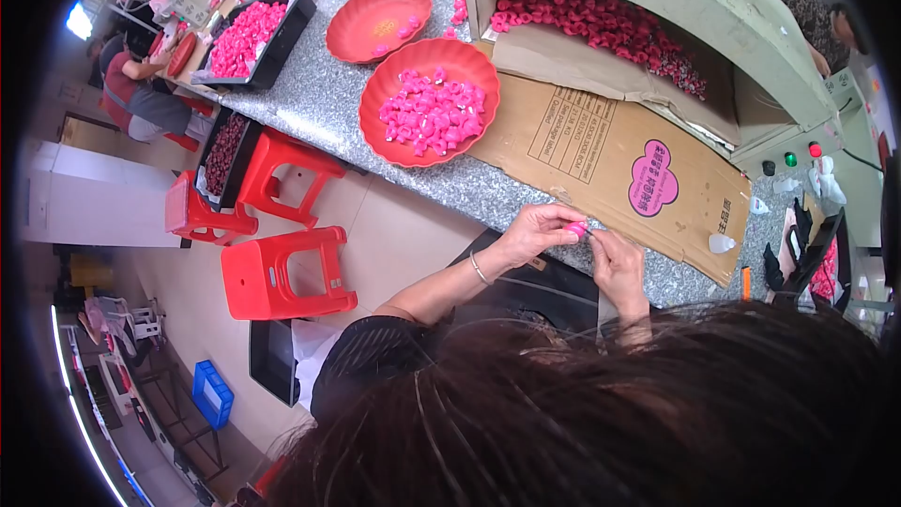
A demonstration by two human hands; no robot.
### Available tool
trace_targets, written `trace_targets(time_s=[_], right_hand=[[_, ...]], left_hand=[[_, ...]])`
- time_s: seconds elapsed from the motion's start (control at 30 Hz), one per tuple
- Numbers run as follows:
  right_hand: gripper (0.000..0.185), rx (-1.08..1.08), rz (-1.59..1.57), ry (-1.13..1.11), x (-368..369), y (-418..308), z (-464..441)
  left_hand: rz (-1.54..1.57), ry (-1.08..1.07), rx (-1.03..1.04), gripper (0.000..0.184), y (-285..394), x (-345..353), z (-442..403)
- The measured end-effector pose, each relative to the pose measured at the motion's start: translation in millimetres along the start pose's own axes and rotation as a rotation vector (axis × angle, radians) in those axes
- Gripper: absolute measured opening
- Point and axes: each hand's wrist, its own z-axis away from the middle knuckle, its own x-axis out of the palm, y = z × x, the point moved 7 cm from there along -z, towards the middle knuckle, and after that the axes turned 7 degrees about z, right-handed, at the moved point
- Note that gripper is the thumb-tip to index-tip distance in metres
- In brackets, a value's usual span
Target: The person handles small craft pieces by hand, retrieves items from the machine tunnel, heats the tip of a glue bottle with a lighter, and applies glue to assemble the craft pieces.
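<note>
Above the front edge of the speckled counter, my left hand (537,235) pinches a small pink piece (575,227) between thumb and fingertips; a bracelet is on that wrist. Close by on the right, my right hand (618,268) has its fingertips pressed together at the piece's right side. Something thin and dark shows there, too small to name. Beneath and beyond both hands lies a flattened cardboard sheet (554,145) with printing. A scalloped red bowl (375,136) full of small pink pieces (434,113) stands at the sheet's left end.
Behind that bowl sits another red bowl (352,23) with a few pieces. A machine opening holds heaped pink pieces (582,19). A black tray (296,33) of pink pieces stands far left. Red stools (253,277) stand on the floor. Co-workers (131,84) sit at far left and right.
</note>
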Motion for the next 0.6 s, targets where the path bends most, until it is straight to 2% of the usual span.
trace_targets(time_s=[0.17,0.27,0.47,0.6], right_hand=[[0.008,0.433,-0.488,-0.344,17,34,14],[0.008,0.438,-0.651,-0.257,20,40,21],[0.005,0.16,-0.204,0.026,-3,8,8],[0.008,0.068,-0.086,0.118,-5,2,7]], left_hand=[[-0.047,-0.079,0.013,0.031,5,6,0],[-0.002,-0.057,-0.02,0.032,6,6,1],[0.104,-0.03,-0.039,0.032,-1,0,-1],[0.122,-0.019,-0.036,0.032,-2,0,-2]])
